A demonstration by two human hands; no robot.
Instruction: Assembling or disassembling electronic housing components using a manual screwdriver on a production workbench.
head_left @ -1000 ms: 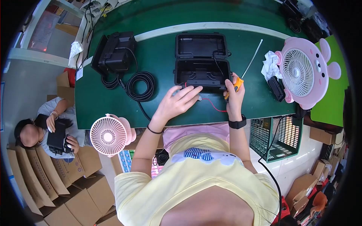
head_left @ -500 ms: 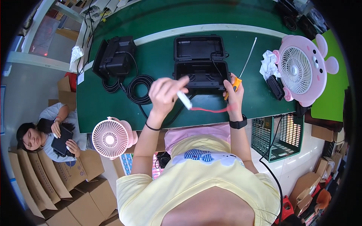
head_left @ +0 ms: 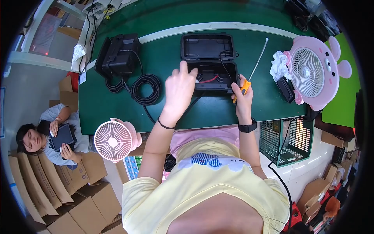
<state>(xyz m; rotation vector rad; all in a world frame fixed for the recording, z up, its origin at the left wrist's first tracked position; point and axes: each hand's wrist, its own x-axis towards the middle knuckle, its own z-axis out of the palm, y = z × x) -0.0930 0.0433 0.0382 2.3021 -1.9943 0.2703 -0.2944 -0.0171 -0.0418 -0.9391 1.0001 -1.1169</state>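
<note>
A black hinged case (head_left: 214, 86) lies on the bench with its lid swung back. My left hand (head_left: 180, 86) is at the case's left side, fingers bent over its edge. A small white piece (head_left: 197, 81) shows at the fingers, mostly hidden by my hand. From it a thin red strip or wire (head_left: 210, 80) runs across the inside of the case. My right hand (head_left: 244, 102) grips a screwdriver (head_left: 245, 86) with an orange and black handle, its long shaft pointing up and away. That hand's thumb rests against the case's right front corner.
Left of the case are a coiled black cable (head_left: 147, 89) and a second black case (head_left: 121, 56). At the right stand a pink animal-shaped fan (head_left: 311, 74), crumpled tissue (head_left: 279, 66) and a small black object (head_left: 285, 89). Another pink fan (head_left: 113, 141) is near the left front edge. A co-worker (head_left: 58, 136) sits left.
My left hand has moved up to the case, bringing the white piece and red strip inside it. The right hand still grips the screwdriver at nearly the same place.
</note>
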